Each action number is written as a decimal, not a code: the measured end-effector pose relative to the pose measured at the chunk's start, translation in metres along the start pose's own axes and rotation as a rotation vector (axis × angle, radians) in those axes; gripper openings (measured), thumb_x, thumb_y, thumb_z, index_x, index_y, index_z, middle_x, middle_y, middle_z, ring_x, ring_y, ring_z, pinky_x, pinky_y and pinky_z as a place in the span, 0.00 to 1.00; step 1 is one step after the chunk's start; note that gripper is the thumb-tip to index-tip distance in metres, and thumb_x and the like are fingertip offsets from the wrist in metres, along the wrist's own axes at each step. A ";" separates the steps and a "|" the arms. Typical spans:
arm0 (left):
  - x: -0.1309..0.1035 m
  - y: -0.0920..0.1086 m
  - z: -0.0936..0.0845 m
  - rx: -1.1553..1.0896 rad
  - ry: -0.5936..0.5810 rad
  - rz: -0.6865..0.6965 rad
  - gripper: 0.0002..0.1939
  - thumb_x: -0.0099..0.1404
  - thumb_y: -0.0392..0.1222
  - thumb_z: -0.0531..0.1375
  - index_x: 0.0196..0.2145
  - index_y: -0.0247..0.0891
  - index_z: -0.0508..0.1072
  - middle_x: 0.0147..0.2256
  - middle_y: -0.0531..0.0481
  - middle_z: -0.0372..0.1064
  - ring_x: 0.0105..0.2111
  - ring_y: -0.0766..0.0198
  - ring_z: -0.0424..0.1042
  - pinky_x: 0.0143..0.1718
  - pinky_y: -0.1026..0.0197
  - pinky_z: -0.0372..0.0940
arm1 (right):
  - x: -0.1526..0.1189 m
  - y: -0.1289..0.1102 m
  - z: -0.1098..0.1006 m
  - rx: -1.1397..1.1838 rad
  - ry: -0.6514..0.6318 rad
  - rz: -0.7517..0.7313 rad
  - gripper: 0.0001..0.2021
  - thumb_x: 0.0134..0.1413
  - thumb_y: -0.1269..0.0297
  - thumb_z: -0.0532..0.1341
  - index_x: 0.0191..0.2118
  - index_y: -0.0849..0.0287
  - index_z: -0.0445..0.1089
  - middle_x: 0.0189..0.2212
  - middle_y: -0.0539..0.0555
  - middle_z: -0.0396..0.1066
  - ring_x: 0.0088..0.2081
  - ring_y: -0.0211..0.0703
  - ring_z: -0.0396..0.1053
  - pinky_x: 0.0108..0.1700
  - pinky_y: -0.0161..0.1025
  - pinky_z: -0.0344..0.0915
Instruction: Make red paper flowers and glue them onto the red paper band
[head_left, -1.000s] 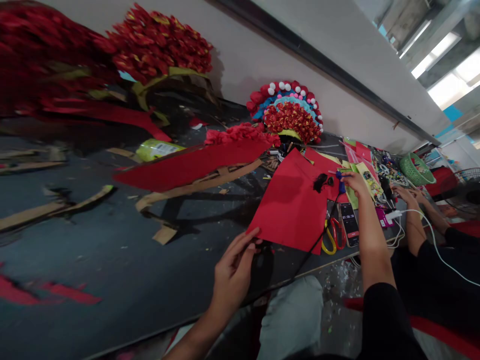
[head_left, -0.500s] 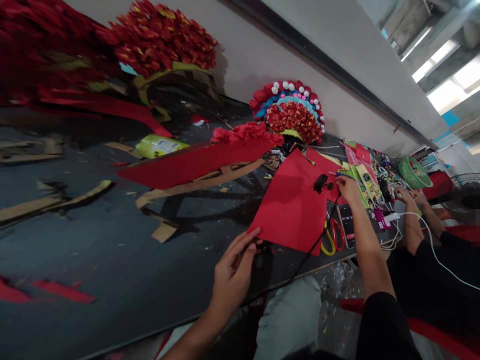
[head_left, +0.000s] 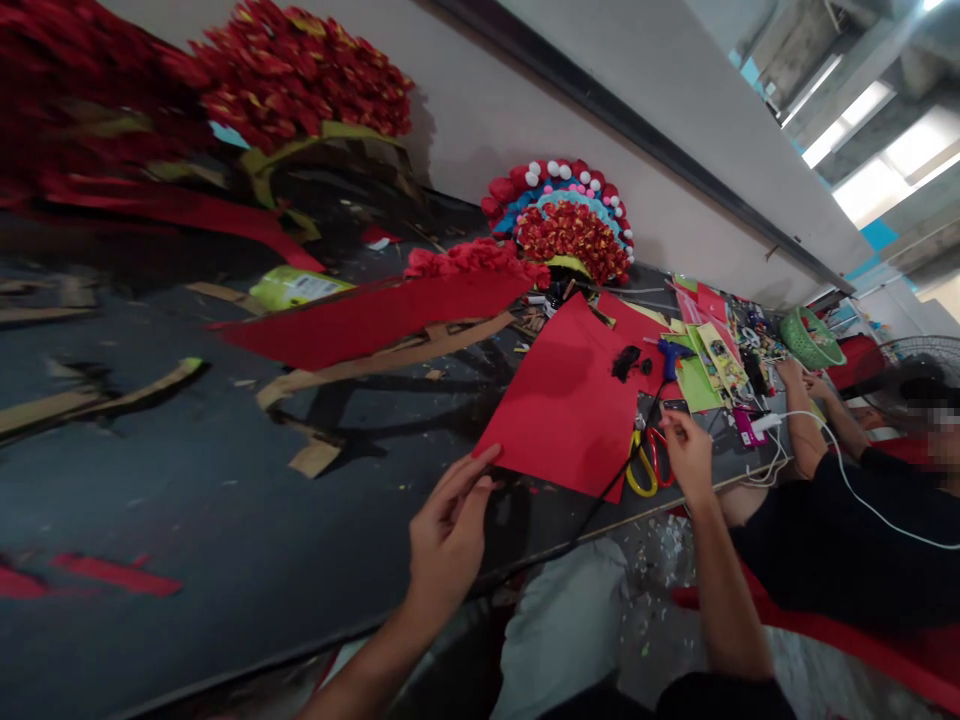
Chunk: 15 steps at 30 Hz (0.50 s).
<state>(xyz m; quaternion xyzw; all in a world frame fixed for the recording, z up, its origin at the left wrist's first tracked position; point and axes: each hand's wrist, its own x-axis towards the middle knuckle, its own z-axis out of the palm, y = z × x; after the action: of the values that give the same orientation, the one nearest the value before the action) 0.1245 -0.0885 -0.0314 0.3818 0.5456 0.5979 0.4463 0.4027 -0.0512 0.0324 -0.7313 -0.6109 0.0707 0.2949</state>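
My left hand (head_left: pixel 448 528) is at the near-left corner of a red sheet (head_left: pixel 559 400), its fingertips on the corner and the thumb just below. My right hand (head_left: pixel 688 452) hovers over the phone (head_left: pixel 675 406), mostly covering it, with fingers curled and fingertips close together; whatever they may hold does not show. Just left of it lie scissors (head_left: pixel 641 475) with a yellow and a red handle. A blue glue gun (head_left: pixel 673 357) lies beyond the right hand, and its black cord (head_left: pixel 611 490) runs across the sheet toward me. A small black piece (head_left: pixel 624 363) rests on the sheet.
A red curved strip (head_left: pixel 375 315) and cardboard pieces (head_left: pixel 315 458) lie left. Red flowered headpieces (head_left: pixel 300 80) and a fan-shaped one (head_left: pixel 574 225) stand by the wall. To the right are a green basket (head_left: pixel 810 340), a white cable (head_left: pixel 862 480) and another person's hands (head_left: pixel 791 375).
My right hand has come back toward me from beside the glue gun to above the phone, uncovering the glue gun. My left hand stays at the sheet's corner. The whole view has shifted slightly.
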 end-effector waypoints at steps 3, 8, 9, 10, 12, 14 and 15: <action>-0.002 0.000 -0.001 -0.081 0.062 -0.031 0.16 0.58 0.50 0.58 0.38 0.37 0.76 0.43 0.46 0.71 0.48 0.56 0.67 0.44 0.58 0.69 | -0.075 -0.017 0.006 0.235 0.041 0.169 0.13 0.53 0.54 0.56 0.38 0.54 0.73 0.28 0.53 0.75 0.27 0.42 0.70 0.31 0.39 0.66; -0.016 0.013 -0.020 -0.277 0.156 -0.161 0.14 0.54 0.46 0.62 0.37 0.35 0.75 0.46 0.47 0.69 0.33 0.65 0.71 0.33 0.64 0.72 | -0.174 -0.047 0.035 0.704 -0.002 0.508 0.13 0.49 0.49 0.59 0.32 0.51 0.74 0.24 0.52 0.73 0.23 0.41 0.66 0.24 0.38 0.62; -0.020 0.016 -0.027 -0.292 0.194 -0.178 0.14 0.54 0.45 0.63 0.36 0.35 0.75 0.46 0.47 0.69 0.32 0.67 0.70 0.32 0.65 0.71 | -0.185 -0.052 0.041 0.780 -0.043 0.540 0.14 0.48 0.49 0.60 0.31 0.52 0.74 0.24 0.52 0.73 0.23 0.40 0.66 0.23 0.37 0.61; -0.024 0.018 -0.034 -0.297 0.235 -0.192 0.13 0.53 0.45 0.63 0.34 0.34 0.75 0.46 0.47 0.70 0.31 0.68 0.70 0.31 0.66 0.71 | -0.192 -0.056 0.045 0.842 -0.081 0.561 0.14 0.47 0.48 0.60 0.31 0.53 0.74 0.25 0.52 0.73 0.23 0.40 0.65 0.23 0.36 0.61; -0.030 0.020 -0.051 -0.287 0.305 -0.216 0.12 0.50 0.43 0.64 0.32 0.34 0.75 0.43 0.47 0.71 0.29 0.69 0.69 0.29 0.67 0.70 | -0.197 -0.061 0.049 0.935 -0.136 0.593 0.15 0.45 0.48 0.62 0.32 0.54 0.74 0.26 0.52 0.73 0.24 0.39 0.66 0.24 0.36 0.63; -0.034 0.020 -0.068 -0.264 0.349 -0.250 0.12 0.48 0.41 0.64 0.32 0.34 0.75 0.34 0.50 0.72 0.26 0.70 0.68 0.27 0.69 0.68 | -0.193 -0.065 0.049 0.990 -0.182 0.616 0.16 0.43 0.48 0.63 0.34 0.54 0.74 0.28 0.52 0.73 0.25 0.39 0.67 0.26 0.37 0.66; -0.036 0.019 -0.076 -0.257 0.381 -0.262 0.13 0.46 0.40 0.65 0.32 0.34 0.76 0.30 0.51 0.72 0.25 0.71 0.68 0.26 0.70 0.67 | -0.189 -0.066 0.048 1.010 -0.217 0.620 0.17 0.42 0.48 0.64 0.35 0.54 0.73 0.29 0.52 0.73 0.26 0.40 0.68 0.27 0.38 0.67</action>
<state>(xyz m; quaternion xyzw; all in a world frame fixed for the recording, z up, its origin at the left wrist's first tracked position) 0.0615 -0.1461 -0.0199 0.1284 0.5843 0.6604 0.4539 0.2780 -0.2061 -0.0206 -0.6335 -0.2866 0.5091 0.5073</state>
